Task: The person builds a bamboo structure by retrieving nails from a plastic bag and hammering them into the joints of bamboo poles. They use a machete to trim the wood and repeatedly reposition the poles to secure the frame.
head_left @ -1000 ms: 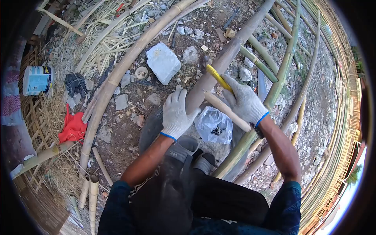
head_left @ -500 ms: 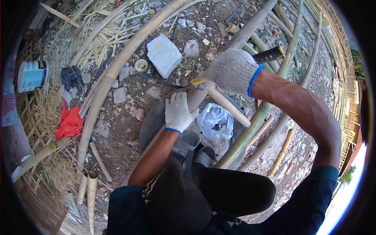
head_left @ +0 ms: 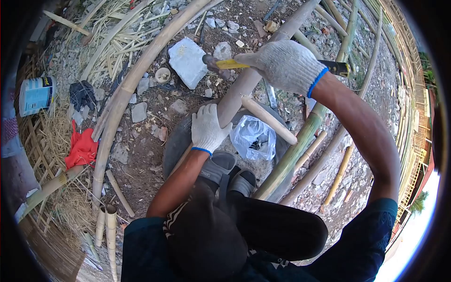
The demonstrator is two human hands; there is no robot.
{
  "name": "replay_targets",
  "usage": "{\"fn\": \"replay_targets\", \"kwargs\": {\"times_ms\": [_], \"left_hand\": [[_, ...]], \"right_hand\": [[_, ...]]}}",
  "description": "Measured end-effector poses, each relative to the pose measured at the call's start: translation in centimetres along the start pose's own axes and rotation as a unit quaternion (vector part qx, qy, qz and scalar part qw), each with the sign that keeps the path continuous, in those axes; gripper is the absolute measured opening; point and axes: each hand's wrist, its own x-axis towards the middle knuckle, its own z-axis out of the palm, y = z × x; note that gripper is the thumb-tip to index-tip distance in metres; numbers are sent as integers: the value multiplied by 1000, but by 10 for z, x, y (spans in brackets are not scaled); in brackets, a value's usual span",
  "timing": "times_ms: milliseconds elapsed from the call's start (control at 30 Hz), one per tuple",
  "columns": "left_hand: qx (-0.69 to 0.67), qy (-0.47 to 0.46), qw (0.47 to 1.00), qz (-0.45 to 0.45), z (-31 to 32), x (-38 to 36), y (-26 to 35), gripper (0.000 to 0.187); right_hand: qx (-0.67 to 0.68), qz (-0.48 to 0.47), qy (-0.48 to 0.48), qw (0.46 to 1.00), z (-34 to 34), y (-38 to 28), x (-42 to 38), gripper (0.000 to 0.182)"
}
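Observation:
My left hand (head_left: 210, 128), in a white knit glove with a blue cuff, is wrapped round a thick bamboo pole (head_left: 237, 96). A shorter round stick (head_left: 270, 121) meets the pole's side just beyond that hand. Gripped in my gloved right hand (head_left: 291, 67) is a hammer (head_left: 230, 64) with a yellow handle and black grip. Its dark head points left and appears apart from the pole, over the ground near a pale stone block (head_left: 188, 62). Near the left hand, a clear plastic bag (head_left: 253, 137) with small dark pieces inside lies on a round dark base (head_left: 176, 145).
Long bamboo poles (head_left: 123, 94) lie to the left, and a green one (head_left: 300, 141) crosses at right. Bamboo strips (head_left: 112, 47) are heaped at upper left. A paint bucket (head_left: 37, 96) and red cloth (head_left: 82, 146) lie at far left. Rubble covers the ground.
My right hand has lifted the hammer, so its head has left the pole near the stick joint and moved up in view. My left hand keeps its hold. The view has shifted slightly.

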Motion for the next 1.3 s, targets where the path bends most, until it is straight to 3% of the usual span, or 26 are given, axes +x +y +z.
{"fn": "replay_targets", "kwargs": {"times_ms": [67,100,133,200,233,333,367,467,533,600,733,867,900,933,1033,1133,1167,1267,1300], "left_hand": [[6,-1,1000,4,0,0,1,65],[4,3,1000,4,2,-1,0,65],[3,5,1000,4,3,-3,0,65],[-2,9,1000,9,3,2,-1,66],[-7,8,1000,5,3,2,-1,67],[-3,7,1000,14,5,-3,-3,68],[2,10,1000,21,6,0,-4,68],[6,6,1000,18,8,1,-5,68],[-2,-1,1000,10,5,-1,-2,69],[-4,-3,1000,8,3,-2,0,68],[7,4,1000,14,4,1,-1,66],[-20,11,1000,11,5,0,1,68],[-17,0,1000,5,5,-3,0,68],[-15,-8,1000,1,4,-3,0,68],[-20,4,1000,17,6,-2,-2,68],[-11,-5,1000,13,7,-2,-3,69],[-8,-9,1000,7,6,1,-2,69],[-23,10,1000,3,7,0,-1,69],[-22,7,1000,5,9,-2,-2,69]], "right_hand": [[-1,-48,25,999,13,-2,16,26],[-28,-36,-69,997,2,-13,24,17],[-40,-34,-62,997,-2,-20,29,15],[-70,-28,-51,996,-8,-25,36,16],[-58,-92,-14,994,-9,-15,36,18],[-40,-73,64,994,-3,-12,25,27],[-37,-121,83,988,-6,-6,15,32],[25,31,-19,999,3,-8,-22,23],[109,98,49,988,36,-3,-66,22],[239,127,177,946,90,-19,-108,26],[302,300,174,888,157,-73,-126,32],[294,294,289,862,158,-96,-128,31],[289,296,277,867,165,-99,-129,31],[284,325,202,879,171,-101,-126,32],[260,295,192,899,183,-93,-112,31],[300,343,262,851,157,-107,-115,30],[299,329,328,833,165,-111,-118,30],[273,298,276,872,140,-101,-116,26],[242,274,200,909,137,-92,-112,21]]}}
